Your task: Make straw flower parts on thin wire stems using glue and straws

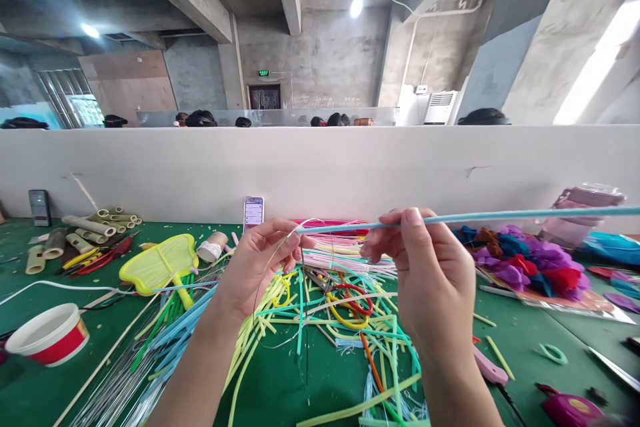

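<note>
A long light-blue strip [520,215] runs almost level above the table, its right part leaving the picture. My left hand [253,267] pinches its left end between thumb and fingers. Thin wire [261,283] loops around those fingertips and hangs below them; how it joins the strip I cannot tell. My right hand [433,273] grips the strip further right, thumb on top, fingers curled. Beneath both hands lie red-and-yellow-handled scissors [357,307] among yellow and green strips [280,307]. A bundle of blue strips [193,320] lies beside my left forearm.
On the green table [280,380] stand a paper tub [50,337] and a yellow leaf-shaped piece [160,263] at left, with bamboo pieces [93,227] behind. Colourful petals [535,260] and a pink jug [575,213] are at right. A phone [254,212] leans against the white partition [320,170].
</note>
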Action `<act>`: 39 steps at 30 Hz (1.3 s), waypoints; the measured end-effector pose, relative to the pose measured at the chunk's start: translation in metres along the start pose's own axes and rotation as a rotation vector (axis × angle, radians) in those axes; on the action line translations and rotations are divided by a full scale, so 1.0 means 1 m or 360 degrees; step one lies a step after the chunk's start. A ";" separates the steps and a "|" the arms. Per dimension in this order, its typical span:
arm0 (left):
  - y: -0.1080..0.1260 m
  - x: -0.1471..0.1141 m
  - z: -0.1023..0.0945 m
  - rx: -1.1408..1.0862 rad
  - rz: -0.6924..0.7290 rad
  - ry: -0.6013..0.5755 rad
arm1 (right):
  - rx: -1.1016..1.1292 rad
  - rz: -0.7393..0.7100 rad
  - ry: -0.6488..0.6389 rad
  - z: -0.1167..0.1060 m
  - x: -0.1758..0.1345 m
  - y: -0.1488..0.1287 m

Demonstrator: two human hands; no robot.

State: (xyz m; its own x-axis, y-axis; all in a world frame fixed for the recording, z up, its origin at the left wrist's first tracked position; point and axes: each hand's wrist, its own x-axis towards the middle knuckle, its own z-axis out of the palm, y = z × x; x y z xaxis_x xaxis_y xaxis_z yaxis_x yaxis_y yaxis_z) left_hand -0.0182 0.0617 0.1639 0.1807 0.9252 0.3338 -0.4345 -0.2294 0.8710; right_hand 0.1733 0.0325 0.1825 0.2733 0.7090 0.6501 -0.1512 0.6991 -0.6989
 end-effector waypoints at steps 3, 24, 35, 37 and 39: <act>-0.001 0.002 -0.001 -0.0019 0.0013 0.0030 | -0.0057 -0.0041 0.0061 -0.002 0.000 -0.003; -0.018 0.006 0.017 -0.0250 0.0203 0.0419 | 0.0649 0.0759 0.0093 -0.001 0.024 0.057; -0.021 0.009 0.018 -0.0332 0.0263 0.0447 | 0.0949 0.1036 0.0136 0.010 0.019 0.070; -0.022 0.008 0.018 -0.0320 0.0251 0.0439 | 0.0985 0.1080 0.0121 0.012 0.017 0.072; -0.023 0.007 0.019 -0.0307 0.0254 0.0438 | 0.0997 0.1104 0.0119 0.013 0.015 0.074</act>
State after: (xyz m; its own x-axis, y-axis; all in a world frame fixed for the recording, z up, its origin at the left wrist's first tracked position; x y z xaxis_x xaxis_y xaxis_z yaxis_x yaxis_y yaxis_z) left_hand 0.0097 0.0677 0.1534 -0.1354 0.9351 0.3274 -0.6013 -0.3402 0.7230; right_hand 0.1540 0.0965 0.1444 -0.0122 0.9936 0.1121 -0.7814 0.0605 -0.6211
